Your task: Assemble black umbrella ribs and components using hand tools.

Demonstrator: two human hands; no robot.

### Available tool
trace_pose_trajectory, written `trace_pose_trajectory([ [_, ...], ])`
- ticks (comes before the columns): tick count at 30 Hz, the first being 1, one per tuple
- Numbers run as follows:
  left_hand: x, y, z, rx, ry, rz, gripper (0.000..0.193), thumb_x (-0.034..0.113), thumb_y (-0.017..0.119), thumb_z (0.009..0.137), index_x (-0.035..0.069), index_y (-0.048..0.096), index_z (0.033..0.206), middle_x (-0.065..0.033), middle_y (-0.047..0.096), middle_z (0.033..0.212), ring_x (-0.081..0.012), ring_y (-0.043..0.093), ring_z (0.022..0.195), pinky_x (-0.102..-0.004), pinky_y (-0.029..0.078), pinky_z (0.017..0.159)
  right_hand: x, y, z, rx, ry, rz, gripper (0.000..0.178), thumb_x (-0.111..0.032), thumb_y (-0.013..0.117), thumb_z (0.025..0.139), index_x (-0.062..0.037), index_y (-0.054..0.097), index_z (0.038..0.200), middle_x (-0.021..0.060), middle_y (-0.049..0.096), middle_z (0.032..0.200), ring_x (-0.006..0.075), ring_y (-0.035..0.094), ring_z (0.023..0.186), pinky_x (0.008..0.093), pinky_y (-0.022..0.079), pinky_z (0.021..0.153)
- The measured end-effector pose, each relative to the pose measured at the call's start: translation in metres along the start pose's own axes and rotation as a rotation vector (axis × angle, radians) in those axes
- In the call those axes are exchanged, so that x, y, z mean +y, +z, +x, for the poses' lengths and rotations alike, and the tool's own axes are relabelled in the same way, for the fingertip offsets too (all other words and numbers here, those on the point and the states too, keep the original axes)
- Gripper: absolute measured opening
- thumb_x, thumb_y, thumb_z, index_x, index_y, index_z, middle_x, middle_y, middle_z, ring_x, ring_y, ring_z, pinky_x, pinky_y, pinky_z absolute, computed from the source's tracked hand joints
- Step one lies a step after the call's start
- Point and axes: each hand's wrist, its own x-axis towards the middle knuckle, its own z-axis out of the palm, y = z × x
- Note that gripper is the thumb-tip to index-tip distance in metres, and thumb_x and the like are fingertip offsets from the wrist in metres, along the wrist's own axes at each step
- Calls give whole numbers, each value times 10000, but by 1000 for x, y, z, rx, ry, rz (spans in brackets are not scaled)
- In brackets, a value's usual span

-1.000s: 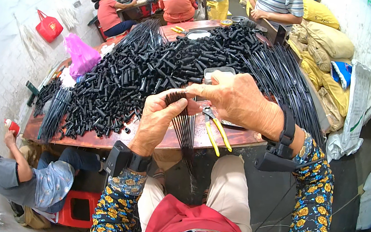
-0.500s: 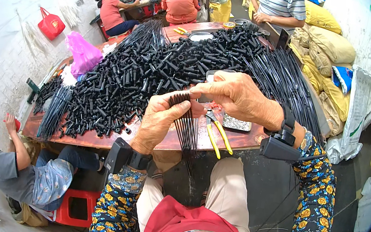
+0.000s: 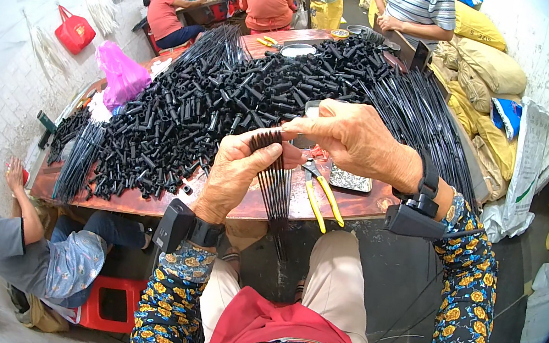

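Observation:
Over the table's near edge, my left hand [image 3: 231,175] grips a fanned bundle of thin black rods [image 3: 275,204] between thumb and fingers. The rods' upper ends stand in a row above the thumb, and their lower ends hang down past the table edge. My right hand [image 3: 355,138] is closed in a pinch at those upper ends; whatever lies between its fingertips is too small to make out. Just beneath the right hand, yellow-handled pliers [image 3: 319,200] lie by a shallow metal tray [image 3: 351,187] of tiny metal pieces.
A big heap of short black tubes [image 3: 206,107] covers much of the wooden table [image 3: 133,203]. Long black rods [image 3: 433,125] lie at right, another bundle [image 3: 80,162] at left. A pink plastic bag [image 3: 119,79] sits behind. A co-worker [image 3: 10,252] sits left; yellow sacks [image 3: 478,67] line the right.
Both hands stay almost in place, with the rods in my left hand spread slightly at the top. The view has shifted a little.

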Motion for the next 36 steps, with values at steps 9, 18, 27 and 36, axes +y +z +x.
trace_pose_trajectory([
  [9,0,1,0,-22,6,44,275,105,533,960,-49,583,1182,-150,677,1003,-263,674,950,-373,548,873,-8,-4,5,12,-34,-98,310,-113,609,807,-279,671,1062,91,521,710,291,579,644,397,460,541],
  [18,2,4,4,-69,-3,120,272,112,540,966,-36,587,1190,-115,690,984,-166,657,922,-305,522,863,7,-8,14,3,-19,254,187,-42,624,747,-122,729,879,122,588,727,316,585,696,412,460,625],
  [27,1,-2,7,-100,-18,183,289,127,540,969,-30,593,1206,-106,694,981,-146,651,917,-286,516,849,-2,-17,18,-58,7,294,161,-29,609,766,-59,717,881,118,657,743,290,622,723,381,482,654],
  [36,-2,-12,13,-105,61,513,259,158,570,949,-21,662,1113,-71,713,902,-117,650,855,-263,521,803,5,-9,15,-66,-67,129,302,-65,602,792,-117,674,1081,128,645,790,292,640,738,399,508,667],
])
